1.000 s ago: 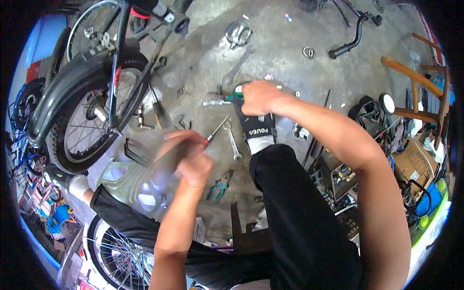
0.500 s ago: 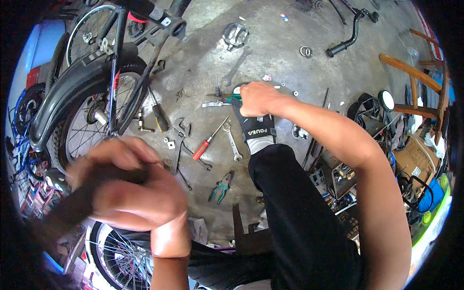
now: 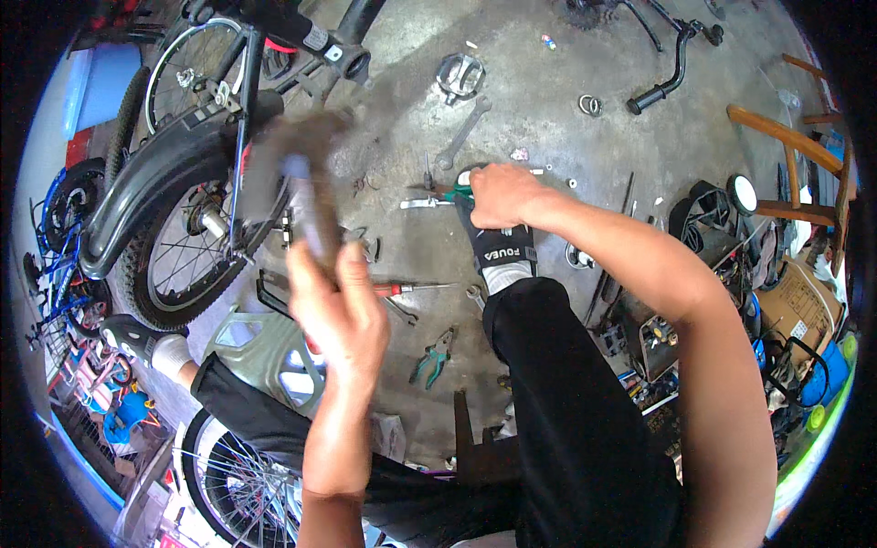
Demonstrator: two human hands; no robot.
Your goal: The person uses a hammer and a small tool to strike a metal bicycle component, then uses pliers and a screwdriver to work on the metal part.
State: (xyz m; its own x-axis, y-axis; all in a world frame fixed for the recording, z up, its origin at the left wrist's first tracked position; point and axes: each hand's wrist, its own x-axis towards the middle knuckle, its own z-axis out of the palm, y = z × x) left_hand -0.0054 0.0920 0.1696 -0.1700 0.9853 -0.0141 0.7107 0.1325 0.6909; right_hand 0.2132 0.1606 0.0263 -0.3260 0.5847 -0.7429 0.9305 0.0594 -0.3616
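My left hand [image 3: 336, 306] is wrapped round the handle of a hammer [image 3: 315, 219], raised in front of the bicycle frame; motion smears its head. Farther right, my right hand [image 3: 502, 194] is closed on green-handled pliers [image 3: 457, 193], low over my shoe [image 3: 498, 239]. The pliers' far end points left, beside a silver metal piece [image 3: 420, 204] lying close to the floor. A small dark upright pin [image 3: 427, 170] shows next to it; whether the jaws grip it I cannot tell.
A bicycle wheel [image 3: 187, 242] and frame stand at left. On the floor lie a wrench [image 3: 464, 132], a pedal [image 3: 459, 77], a red screwdriver [image 3: 397, 289] and green pliers [image 3: 433, 358]. A green plastic stool [image 3: 251, 342] is near my left leg; a wooden chair [image 3: 786, 137] stands right.
My left hand has swung the hammer from the lower left up and forward, uncovering the stool and my left foot. My right hand keeps its hold; the whole view has shifted slightly.
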